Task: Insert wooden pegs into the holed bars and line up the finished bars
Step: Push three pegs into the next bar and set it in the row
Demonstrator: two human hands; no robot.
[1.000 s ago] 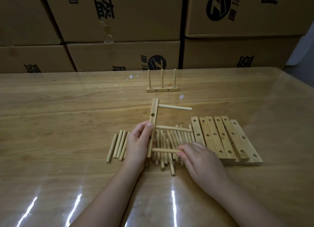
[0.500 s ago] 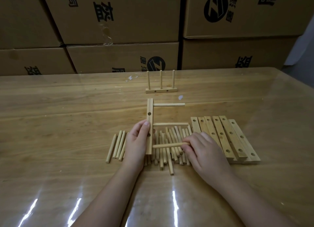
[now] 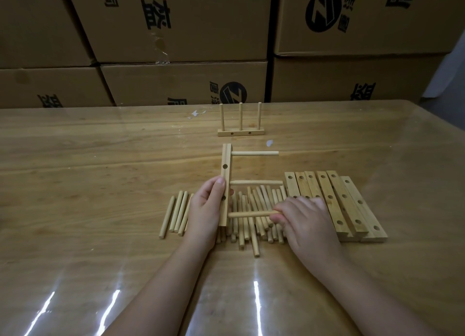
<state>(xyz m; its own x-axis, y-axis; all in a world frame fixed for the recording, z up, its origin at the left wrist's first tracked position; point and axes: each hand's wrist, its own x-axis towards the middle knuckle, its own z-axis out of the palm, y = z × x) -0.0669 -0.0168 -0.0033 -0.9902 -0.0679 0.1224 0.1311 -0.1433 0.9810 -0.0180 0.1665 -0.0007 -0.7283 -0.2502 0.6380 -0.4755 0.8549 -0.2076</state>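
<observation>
Left hand (image 3: 205, 211) is gripping the held bar (image 3: 226, 169), fingers (image 3: 219, 186) curled round its lower half, thumb lying on the near face. The held bar is pale wood, square in section and standing on edge lengthwise away from the person, with round holes showing along its side face. Two pegs are already sitting in it and sticking out to its right: top peg (image 3: 254, 153) at the far end, middle peg (image 3: 256, 182) halfway down.

Right hand (image 3: 307, 222) is pinching a third peg (image 3: 249, 213) by its right end, fingers closed on it, left tip touching the held bar near its near end; cannot tell how deep it is going in.

Loose peg pile (image 3: 247, 231) is lying under and just right of the held bar, plain light dowels mostly lying lengthwise. Four separate pegs (image 3: 176, 215) are lying just left of the held bar. Row of empty bars (image 3: 334, 202), six side by side, holes facing up, is sitting right of the held bar beyond the pile. Finished bar (image 3: 241, 133) with three upright pegs is standing beyond the held bar on the glossy tabletop (image 3: 100, 184). Cardboard boxes (image 3: 176, 21) are stacking up behind
</observation>
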